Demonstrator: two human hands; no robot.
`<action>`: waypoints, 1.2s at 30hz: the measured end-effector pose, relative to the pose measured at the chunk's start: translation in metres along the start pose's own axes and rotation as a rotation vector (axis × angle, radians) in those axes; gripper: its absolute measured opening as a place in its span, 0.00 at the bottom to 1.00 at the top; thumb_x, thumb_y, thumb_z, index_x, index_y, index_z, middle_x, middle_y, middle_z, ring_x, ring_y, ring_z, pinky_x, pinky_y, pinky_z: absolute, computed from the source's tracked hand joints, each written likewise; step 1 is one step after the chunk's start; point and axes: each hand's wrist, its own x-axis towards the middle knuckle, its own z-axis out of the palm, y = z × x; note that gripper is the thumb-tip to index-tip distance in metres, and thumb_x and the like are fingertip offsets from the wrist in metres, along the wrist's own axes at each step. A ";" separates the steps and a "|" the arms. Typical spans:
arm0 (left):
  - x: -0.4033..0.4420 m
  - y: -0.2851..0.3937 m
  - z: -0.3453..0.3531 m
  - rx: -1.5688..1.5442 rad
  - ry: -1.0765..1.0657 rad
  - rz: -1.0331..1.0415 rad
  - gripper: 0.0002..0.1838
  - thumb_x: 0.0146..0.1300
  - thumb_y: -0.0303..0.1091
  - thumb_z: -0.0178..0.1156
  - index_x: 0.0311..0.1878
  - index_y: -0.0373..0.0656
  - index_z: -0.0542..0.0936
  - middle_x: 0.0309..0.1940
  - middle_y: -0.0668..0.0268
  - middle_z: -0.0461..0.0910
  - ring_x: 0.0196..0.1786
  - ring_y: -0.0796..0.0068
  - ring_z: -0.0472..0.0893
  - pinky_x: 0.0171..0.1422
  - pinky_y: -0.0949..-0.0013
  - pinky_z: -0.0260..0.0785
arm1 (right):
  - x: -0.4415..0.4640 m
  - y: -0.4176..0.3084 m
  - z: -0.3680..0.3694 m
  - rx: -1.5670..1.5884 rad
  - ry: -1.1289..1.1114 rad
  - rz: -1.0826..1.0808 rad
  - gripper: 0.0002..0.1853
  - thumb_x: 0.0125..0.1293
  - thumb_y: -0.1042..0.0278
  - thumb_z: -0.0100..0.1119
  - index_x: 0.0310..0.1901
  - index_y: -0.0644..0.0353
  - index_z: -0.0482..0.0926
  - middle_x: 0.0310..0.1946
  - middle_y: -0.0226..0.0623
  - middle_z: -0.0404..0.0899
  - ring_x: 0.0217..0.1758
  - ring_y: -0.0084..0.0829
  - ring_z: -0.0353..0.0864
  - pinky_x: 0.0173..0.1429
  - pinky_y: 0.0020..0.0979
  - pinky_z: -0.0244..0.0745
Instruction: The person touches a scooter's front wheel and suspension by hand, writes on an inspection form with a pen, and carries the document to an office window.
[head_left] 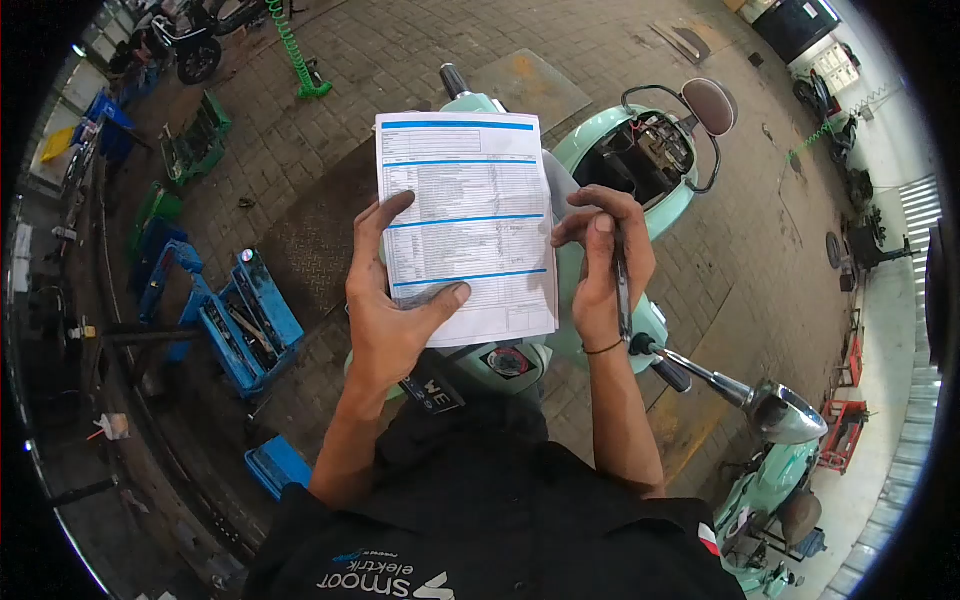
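Brick paving point(400, 65) spreads across the workshop in the head view, with a mint-green scooter point(577, 150) ahead of you and below your hands and an open blue toolbox point(283, 310) off to the left. Your printed sheet point(470, 240) is held up between your hands, its long axis running away from your chest. Your left hand point(383, 325) grips its left side, thumb and a fingertip pressed on the printed face. Your right hand point(602, 270) is curled around a dark pen point(623, 290), which lies roughly parallel to the sheet's long axis, just beyond its right edge. From that grip, the sheet lies directly leftward; whether the bent fingertips touch its edge, you cannot tell.
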 end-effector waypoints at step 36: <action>-0.047 0.028 -0.003 -0.177 -0.008 -0.012 0.30 0.70 0.21 0.59 0.74 0.28 0.67 0.74 0.47 0.67 0.71 0.66 0.75 0.63 0.69 0.78 | -0.033 -0.072 -0.055 -0.200 -0.262 0.238 0.18 0.67 0.76 0.69 0.58 0.67 0.82 0.36 0.33 0.86 0.35 0.19 0.80 0.40 0.23 0.73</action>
